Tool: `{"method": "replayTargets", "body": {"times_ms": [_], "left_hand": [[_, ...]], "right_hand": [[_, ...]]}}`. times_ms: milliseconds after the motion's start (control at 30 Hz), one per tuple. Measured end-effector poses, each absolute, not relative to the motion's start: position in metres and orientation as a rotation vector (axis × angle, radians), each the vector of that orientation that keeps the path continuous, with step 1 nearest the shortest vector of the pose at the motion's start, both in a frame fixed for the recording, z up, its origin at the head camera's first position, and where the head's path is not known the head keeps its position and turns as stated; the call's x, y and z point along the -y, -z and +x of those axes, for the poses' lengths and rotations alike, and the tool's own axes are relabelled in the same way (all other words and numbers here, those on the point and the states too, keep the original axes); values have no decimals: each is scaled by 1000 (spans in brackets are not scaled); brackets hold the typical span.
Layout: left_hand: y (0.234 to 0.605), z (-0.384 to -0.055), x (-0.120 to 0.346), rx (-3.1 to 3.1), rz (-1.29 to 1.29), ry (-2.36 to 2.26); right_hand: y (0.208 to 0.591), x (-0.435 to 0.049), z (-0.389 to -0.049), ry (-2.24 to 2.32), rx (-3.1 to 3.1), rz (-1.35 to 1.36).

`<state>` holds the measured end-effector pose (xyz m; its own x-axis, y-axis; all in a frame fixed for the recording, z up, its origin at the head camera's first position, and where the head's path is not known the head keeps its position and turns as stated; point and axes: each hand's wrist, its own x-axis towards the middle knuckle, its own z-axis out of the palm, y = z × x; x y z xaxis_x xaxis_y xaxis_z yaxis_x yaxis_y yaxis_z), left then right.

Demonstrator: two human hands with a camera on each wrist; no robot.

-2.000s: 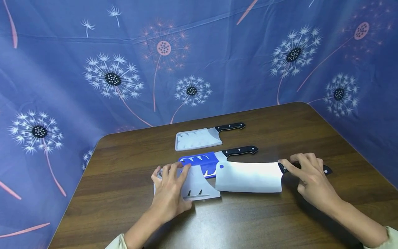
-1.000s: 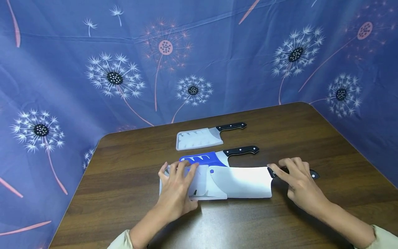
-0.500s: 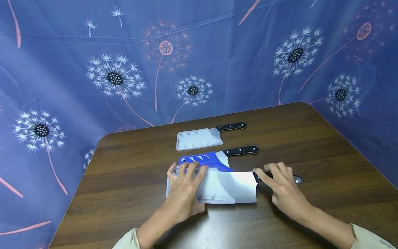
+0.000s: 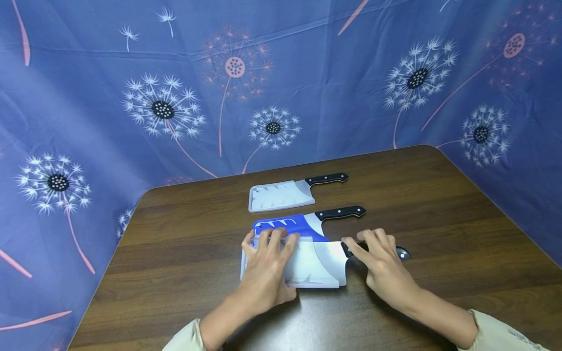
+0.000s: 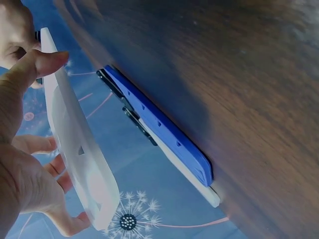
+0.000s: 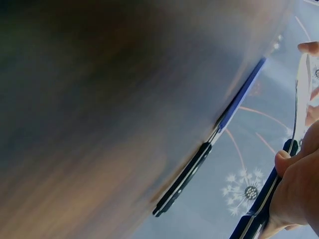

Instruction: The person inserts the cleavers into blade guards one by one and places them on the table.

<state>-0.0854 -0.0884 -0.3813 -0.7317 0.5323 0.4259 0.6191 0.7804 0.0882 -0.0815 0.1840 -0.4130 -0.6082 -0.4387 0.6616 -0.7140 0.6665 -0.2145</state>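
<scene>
My left hand grips a translucent white blade sheath across its width, fingers on the far edge and thumb on the near edge. In the left wrist view the sheath hangs above the tabletop. My right hand holds the black riveted handle of a large cleaver. Most of the cleaver's blade lies inside the sheath; a strip beside the handle stays bare. Behind them a second cleaver in a blue sheath lies on the table, partly covered in the head view by the white sheath.
Farther back, a smaller cleaver in a white sheath lies on the brown wooden table, its black handle pointing right. Behind the table hangs a blue curtain with dandelion prints.
The cleaver has moved left under my right hand, and its blade has gone from outside the white sheath to mostly inside. My left hand has shifted slightly right with the sheath.
</scene>
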Motion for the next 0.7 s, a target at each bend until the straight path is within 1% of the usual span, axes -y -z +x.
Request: {"method": "replayTargets", "body": {"times_ms": [267, 700], "left_hand": [[381, -85, 84, 2612, -868, 343], [387, -82, 84, 2657, -846, 352]], "right_hand": [[411, -170, -85, -608, 2273, 875], [413, -171, -86, -521, 2332, 866]]}}
